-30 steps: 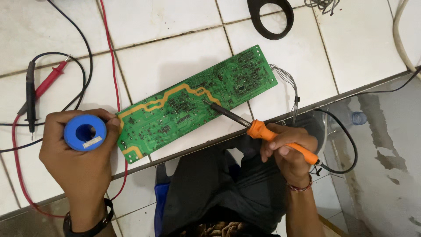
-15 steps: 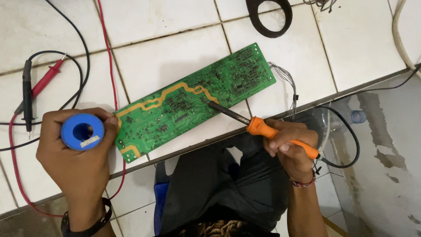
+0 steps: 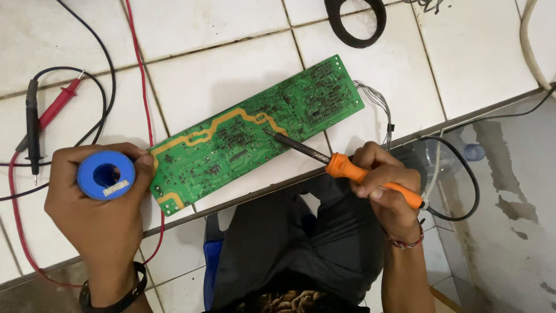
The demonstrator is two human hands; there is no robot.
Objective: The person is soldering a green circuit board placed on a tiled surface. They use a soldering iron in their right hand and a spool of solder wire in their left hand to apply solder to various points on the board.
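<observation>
A long green circuit board [image 3: 255, 133] lies solder-side up and slanted on the white tiled counter [image 3: 220, 75]. My right hand [image 3: 385, 182] grips the orange handle of a soldering iron [image 3: 347, 168], whose dark tip rests on the middle of the board. My left hand [image 3: 101, 203] holds a blue solder spool [image 3: 106, 174] against the board's left end, thumb touching the board's edge.
Red and black multimeter probes [image 3: 43, 119] with their leads lie at the left. A black ring of tape [image 3: 354, 23] sits at the top edge. Grey wires [image 3: 379, 107] trail from the board's right end. Below the counter edge are my lap and a clear plastic bottle [image 3: 457, 153].
The iron's tip stays on the board's middle while my right hand shifts slightly. The left hand with the spool has barely moved.
</observation>
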